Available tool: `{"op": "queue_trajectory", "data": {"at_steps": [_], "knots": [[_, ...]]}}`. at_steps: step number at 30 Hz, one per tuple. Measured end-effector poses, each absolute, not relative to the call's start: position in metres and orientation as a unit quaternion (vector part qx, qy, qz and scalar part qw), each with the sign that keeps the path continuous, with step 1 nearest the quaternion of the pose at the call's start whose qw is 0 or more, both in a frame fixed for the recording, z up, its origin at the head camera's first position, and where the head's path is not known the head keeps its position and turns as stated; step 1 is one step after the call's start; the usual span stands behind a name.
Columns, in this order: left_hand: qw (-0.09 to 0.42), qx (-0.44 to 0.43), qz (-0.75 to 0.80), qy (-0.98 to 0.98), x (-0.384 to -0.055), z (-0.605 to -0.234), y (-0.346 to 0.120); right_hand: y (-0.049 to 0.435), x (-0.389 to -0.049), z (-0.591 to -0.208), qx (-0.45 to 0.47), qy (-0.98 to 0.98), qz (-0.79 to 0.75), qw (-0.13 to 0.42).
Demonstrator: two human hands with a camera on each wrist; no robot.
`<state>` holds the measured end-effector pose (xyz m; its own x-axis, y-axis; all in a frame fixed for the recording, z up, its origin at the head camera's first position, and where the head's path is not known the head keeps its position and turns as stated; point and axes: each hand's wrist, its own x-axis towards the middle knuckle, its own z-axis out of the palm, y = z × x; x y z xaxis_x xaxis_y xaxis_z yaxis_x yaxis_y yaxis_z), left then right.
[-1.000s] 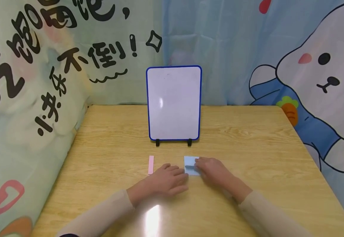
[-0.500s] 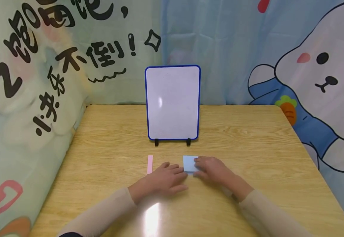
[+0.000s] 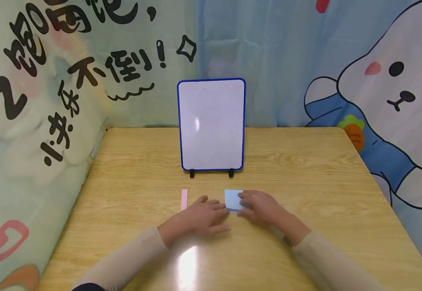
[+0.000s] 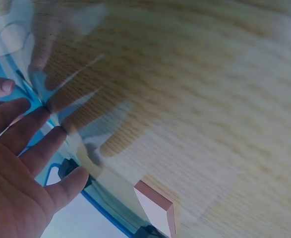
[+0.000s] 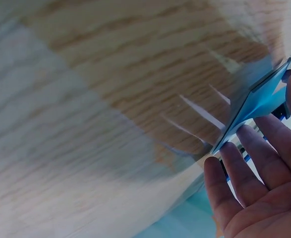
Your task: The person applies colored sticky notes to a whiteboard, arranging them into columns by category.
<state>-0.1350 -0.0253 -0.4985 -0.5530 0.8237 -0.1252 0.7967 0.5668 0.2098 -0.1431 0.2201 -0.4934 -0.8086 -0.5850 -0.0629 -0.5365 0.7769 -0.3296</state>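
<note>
A small blue square pad of sticky notes (image 3: 233,199) lies on the table, its top sheet lifted at the near edge. My right hand (image 3: 260,207) is at its right side, fingertips over the sheet and thumb at the lower corner. In the right wrist view the blue sheet (image 5: 260,101) stands raised from the pad between the thumb and the fingertips. My left hand (image 3: 204,217) is stretched flat, palm down, with fingertips right at the pad's lower left corner. A narrow pink pad (image 3: 184,199) lies just beyond the left hand, its near end partly hidden.
A blue-framed whiteboard (image 3: 212,124) stands on black feet behind the pads. The wooden table (image 3: 134,161) is bordered by a printed cloth (image 3: 280,52) at the back and sides. A bright light reflection shows on the table near me.
The lifted near edge of the blue sheet has come down toward me, and my right thumb now shows at its lower corner. My left hand has hardly moved.
</note>
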Motion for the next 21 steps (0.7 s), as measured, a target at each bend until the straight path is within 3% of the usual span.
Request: {"op": "queue_trajectory", "data": {"at_steps": [14,21], "knots": [[0.105,0.465,0.056,0.877,-0.1370,-0.5024,-0.0250,0.2222,-0.1445,-0.4946,-0.288,0.940,-0.161,0.081],[0.086,0.486,0.056,0.868,-0.1365,-0.5060,-0.0239,0.2221,-0.1468,-0.4998,-0.315,0.933,-0.176,-0.003]]}}
